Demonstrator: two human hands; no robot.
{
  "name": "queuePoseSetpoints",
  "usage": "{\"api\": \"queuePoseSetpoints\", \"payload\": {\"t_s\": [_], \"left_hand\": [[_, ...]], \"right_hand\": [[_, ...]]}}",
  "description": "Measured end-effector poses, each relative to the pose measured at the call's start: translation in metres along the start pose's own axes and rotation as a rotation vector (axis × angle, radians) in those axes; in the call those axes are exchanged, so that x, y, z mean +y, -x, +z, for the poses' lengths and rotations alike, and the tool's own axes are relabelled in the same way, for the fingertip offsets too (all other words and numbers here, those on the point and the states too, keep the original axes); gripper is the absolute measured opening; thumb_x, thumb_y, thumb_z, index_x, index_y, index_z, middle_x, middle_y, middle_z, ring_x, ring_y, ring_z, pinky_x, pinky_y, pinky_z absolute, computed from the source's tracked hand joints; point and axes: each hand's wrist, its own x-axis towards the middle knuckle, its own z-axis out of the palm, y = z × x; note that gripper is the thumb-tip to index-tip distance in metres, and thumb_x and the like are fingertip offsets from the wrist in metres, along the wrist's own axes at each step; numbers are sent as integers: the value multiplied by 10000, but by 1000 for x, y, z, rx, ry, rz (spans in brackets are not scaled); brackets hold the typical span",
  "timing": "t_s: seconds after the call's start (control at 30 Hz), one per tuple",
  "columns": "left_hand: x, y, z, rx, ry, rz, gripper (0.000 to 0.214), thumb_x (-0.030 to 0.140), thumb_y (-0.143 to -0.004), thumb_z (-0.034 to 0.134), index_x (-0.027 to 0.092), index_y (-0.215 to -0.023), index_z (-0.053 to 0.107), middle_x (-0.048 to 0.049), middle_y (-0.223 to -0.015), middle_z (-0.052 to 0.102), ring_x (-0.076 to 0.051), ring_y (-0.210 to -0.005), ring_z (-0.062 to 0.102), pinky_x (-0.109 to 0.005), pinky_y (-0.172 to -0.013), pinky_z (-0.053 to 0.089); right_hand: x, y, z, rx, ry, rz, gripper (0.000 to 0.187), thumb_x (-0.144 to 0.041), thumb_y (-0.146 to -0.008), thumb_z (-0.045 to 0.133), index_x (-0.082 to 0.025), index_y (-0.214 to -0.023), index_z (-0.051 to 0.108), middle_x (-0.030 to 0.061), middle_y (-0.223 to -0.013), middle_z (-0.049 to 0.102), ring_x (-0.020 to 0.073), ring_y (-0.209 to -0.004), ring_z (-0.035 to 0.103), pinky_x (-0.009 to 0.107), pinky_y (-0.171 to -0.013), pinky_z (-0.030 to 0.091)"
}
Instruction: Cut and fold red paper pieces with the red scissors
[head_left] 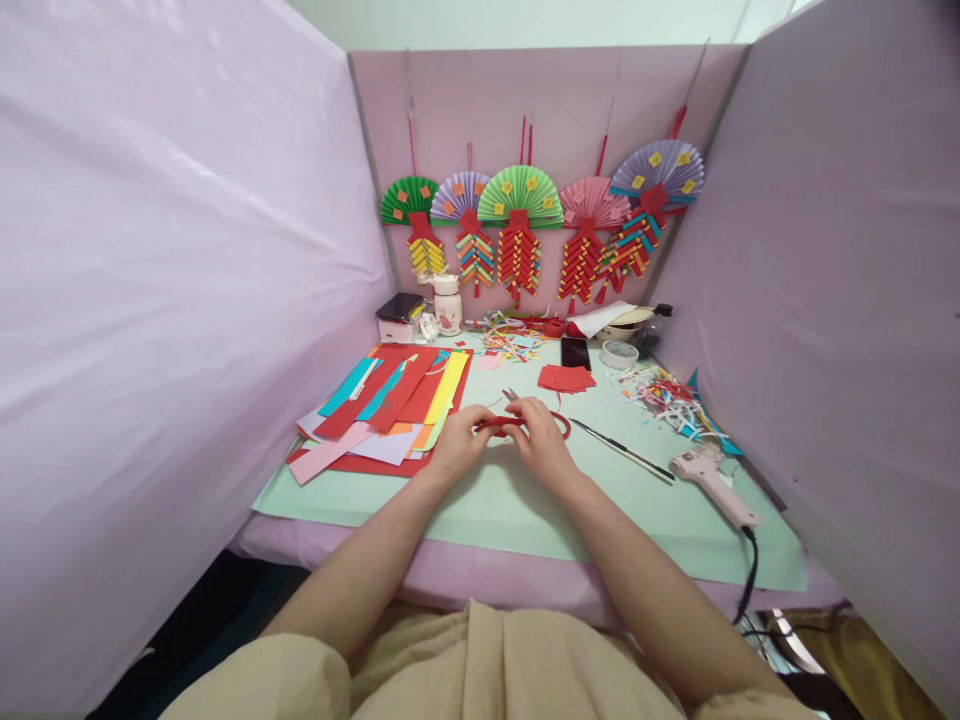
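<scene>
My left hand (463, 440) and my right hand (538, 440) meet over the middle of the table. Between their fingertips they pinch a narrow red strip (498, 424), whose material is too small to make out. Metal scissor tips (511, 394) show just beyond my right fingers. To the right of that hand a red loop (564, 426) shows, which looks like the scissors' handle; my hand hides the middle part. A small stack of red paper pieces (566, 379) lies beyond my right hand. Beside my left hand are coloured paper strips (405, 392) on red sheets.
A dark thin rod (624, 451) and a pink glue gun (712, 480) with a cable lie at right. Paper scraps (667, 398), a tape roll (619, 354), a phone (575, 352) and a bottle (448, 305) stand farther back. Paper fan ornaments (520, 200) hang behind.
</scene>
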Motion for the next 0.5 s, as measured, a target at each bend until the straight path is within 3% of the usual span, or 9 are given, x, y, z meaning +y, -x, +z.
{"api": "queuePoseSetpoints", "payload": {"t_s": [0.07,0.17,0.5], "left_hand": [[-2,0,-1,30,177,-101,98,266,-750,599,169,-765,609,-13,-748,644,-157,-736,587,-263,-698,450],[-4,1,0,-1,331,-197,140,264,-695,632,157,-776,592,-2,-748,632,-148,-725,586,-262,-698,459],[-4,2,-2,-121,190,-174,133,216,-670,546,172,-792,573,6,-794,613,-138,-746,569,-240,-688,455]], "right_hand": [[4,1,1,11,-177,104,162,-230,-843,532,-194,-998,563,63,-985,632,210,-888,582,319,-779,446],[10,2,2,-51,-259,196,86,-247,-830,518,-200,-852,586,20,-792,645,195,-746,592,301,-697,442],[6,3,5,-131,-1,43,137,-136,-848,493,-195,-769,588,33,-767,628,186,-747,551,293,-694,400]]}}
